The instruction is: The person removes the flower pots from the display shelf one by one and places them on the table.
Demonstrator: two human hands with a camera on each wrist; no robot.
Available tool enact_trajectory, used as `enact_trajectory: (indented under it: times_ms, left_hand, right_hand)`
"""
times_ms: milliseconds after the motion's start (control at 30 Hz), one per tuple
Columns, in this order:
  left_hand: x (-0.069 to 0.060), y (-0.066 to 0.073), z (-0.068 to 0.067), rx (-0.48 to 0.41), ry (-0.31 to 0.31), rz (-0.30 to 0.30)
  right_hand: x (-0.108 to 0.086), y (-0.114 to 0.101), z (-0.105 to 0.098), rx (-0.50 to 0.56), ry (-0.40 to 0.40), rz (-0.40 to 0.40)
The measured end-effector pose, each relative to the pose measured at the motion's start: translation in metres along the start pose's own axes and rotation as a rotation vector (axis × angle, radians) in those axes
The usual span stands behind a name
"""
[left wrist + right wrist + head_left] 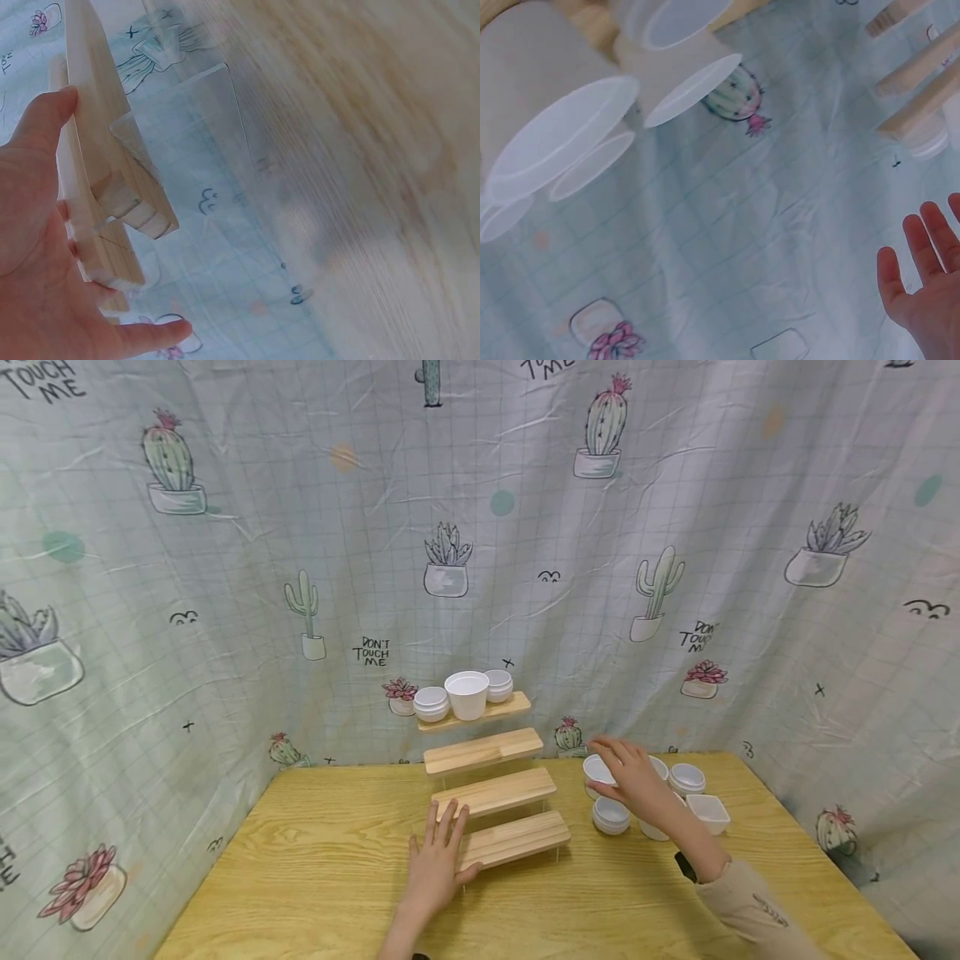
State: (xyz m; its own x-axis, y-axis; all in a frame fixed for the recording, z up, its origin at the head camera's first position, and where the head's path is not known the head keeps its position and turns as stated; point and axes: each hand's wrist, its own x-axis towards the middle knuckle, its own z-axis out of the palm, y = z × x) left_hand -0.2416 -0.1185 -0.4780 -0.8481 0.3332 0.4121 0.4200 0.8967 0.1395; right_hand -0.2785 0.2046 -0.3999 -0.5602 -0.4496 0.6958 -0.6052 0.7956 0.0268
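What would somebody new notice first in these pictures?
Probably the big curtain, printed with cactus drawings, hanging behind the table. Then the wooden steps in the middle, with three white pots on the top one. More white pots stand to the right, near the right hand.

Pale gridded curtain (375, 543) w/ potted-cactus prints (602, 431) & "DON'T TOUCH ME" txt (372, 652), yellowish wood-grain tbl (322, 852)

Three white pots (467, 697) top the stepped wooden stand (498, 792).
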Motion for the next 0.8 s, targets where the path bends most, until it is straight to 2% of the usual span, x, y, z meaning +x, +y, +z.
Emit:
enact_trajectory:
  times_ms: [433,800]
  left_hand:
    - [0.002,0.002,-0.003,-0.006,-0.049,-0.027]
    - [0.001,0.003,-0.005,-0.007,-0.055,-0.026]
  right_hand:
    - [0.048,-0.025,0.021,0.036,0.030,-0.080]
    - [0.082,-0.039,0.035,0.095,0.018,-0.017]
